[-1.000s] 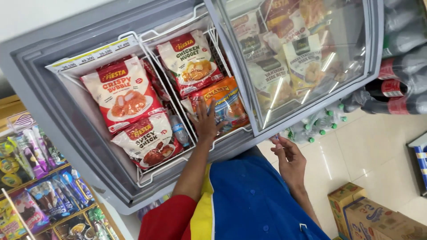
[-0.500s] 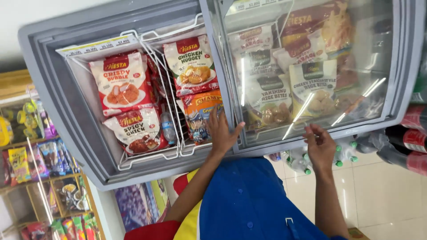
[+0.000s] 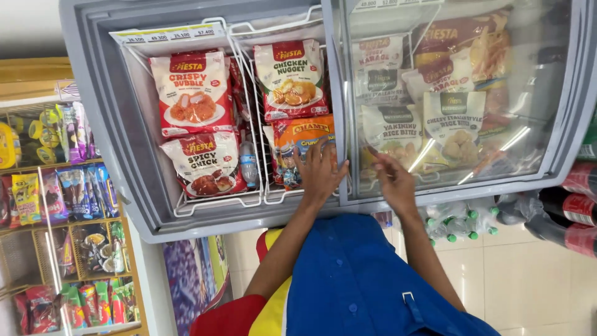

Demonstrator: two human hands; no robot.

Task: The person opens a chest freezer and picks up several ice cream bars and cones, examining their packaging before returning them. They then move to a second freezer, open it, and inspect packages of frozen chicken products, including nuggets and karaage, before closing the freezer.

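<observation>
shop aisle with a grey chest freezer [image 3: 106, 155], its left half uncovered and its right half under the sliding glass lid [image 3: 460, 93]. the left hand [image 3: 321, 174], fingers spread and loose, lies at the lid's left edge over an orange frozen-food bag [image 3: 301, 140] in the wire basket [image 3: 273, 193]. the right hand [image 3: 393, 180] rests open-fingered on the glass just beside it, grasping nothing.

Under the left hand [image 3: 321, 172] lies an orange pouch [image 3: 303, 144]; beyond it a red-white pouch [image 3: 290, 79], two red-white bags [image 3: 198, 124] further left, pale packets [image 3: 429, 118] beyond the right hand [image 3: 393, 182]
</observation>
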